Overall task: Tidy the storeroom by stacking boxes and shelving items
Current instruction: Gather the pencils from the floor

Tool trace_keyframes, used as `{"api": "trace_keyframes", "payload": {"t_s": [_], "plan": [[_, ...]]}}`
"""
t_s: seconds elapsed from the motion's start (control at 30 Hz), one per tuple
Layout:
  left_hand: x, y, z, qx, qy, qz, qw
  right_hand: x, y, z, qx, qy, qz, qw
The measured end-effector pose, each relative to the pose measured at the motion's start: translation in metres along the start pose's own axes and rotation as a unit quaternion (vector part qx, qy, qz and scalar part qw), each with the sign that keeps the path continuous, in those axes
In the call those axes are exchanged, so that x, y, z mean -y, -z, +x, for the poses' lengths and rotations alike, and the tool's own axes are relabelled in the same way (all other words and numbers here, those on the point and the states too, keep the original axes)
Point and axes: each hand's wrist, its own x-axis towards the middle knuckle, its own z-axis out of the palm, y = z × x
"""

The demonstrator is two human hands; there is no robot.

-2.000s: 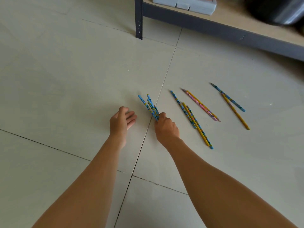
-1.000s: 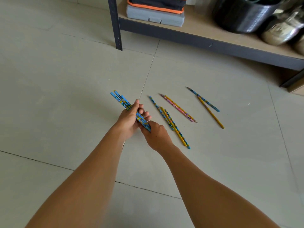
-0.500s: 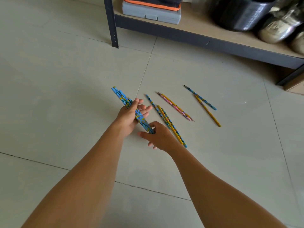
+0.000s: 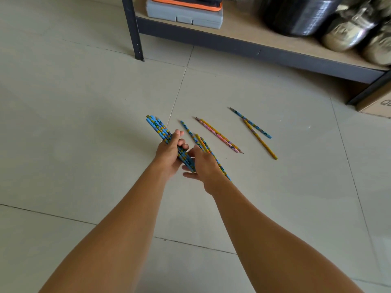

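Observation:
A bundle of blue patterned pencils point(image 4: 157, 126) is gripped in my left hand point(image 4: 169, 155) a little above the tiled floor, its tips pointing up and left. My right hand point(image 4: 203, 163) hovers just right of the bundle's lower end with fingers spread, over a group of three pencils point(image 4: 191, 134) lying on the floor and partly hidden by it. Further right lie a pink and yellow pair of pencils point(image 4: 220, 135), and beyond them a blue pencil point(image 4: 250, 123) crossing a yellow pencil point(image 4: 261, 141).
A dark metal shelf point(image 4: 254, 52) runs along the back, with its post point(image 4: 132, 28) at the left. On it sit a grey case point(image 4: 184, 14), a black container point(image 4: 300, 15) and shoes point(image 4: 349, 30). A cardboard box point(image 4: 378, 104) is at the far right.
My left hand took over the blue pencil bundle that my right hand lifted from the floor. My right hand let go and shifted right, over the pencils on the floor.

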Motion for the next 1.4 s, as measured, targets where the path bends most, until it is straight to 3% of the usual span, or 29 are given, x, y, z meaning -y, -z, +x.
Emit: {"api": "trace_keyframes", "payload": {"t_s": [0.07, 0.13, 0.3, 0.6, 0.97, 1.07, 1.2, 1.4], "plan": [[0.002, 0.002, 0.002, -0.023, -0.013, 0.000, 1.000, -0.004, 0.006, 0.004, -0.073, 0.093, -0.197, 0.973], [0.004, 0.004, 0.003, -0.039, -0.018, 0.018, 0.999, -0.010, 0.018, 0.007, -0.137, 0.148, -0.298, 0.933], [0.004, 0.008, 0.003, -0.059, 0.003, 0.049, 0.997, -0.022, 0.049, 0.019, -0.188, 0.167, -0.396, 0.883], [0.007, 0.018, 0.009, -0.043, 0.010, 0.034, 0.998, -0.016, 0.041, 0.031, -0.168, 0.137, -0.517, 0.828], [-0.006, 0.020, 0.017, -0.040, 0.024, 0.018, 0.999, 0.000, 0.037, 0.031, -0.126, 0.099, -0.538, 0.828], [-0.001, 0.034, 0.016, -0.047, 0.016, 0.110, 0.993, 0.000, 0.035, 0.027, -0.110, 0.102, -0.543, 0.826], [0.009, 0.048, 0.013, -0.057, 0.092, 0.079, 0.991, -0.006, 0.039, 0.023, -0.099, 0.087, -0.494, 0.859], [0.006, 0.050, 0.006, -0.035, 0.092, 0.088, 0.991, -0.011, 0.036, 0.024, -0.047, 0.089, -0.407, 0.908]]}}
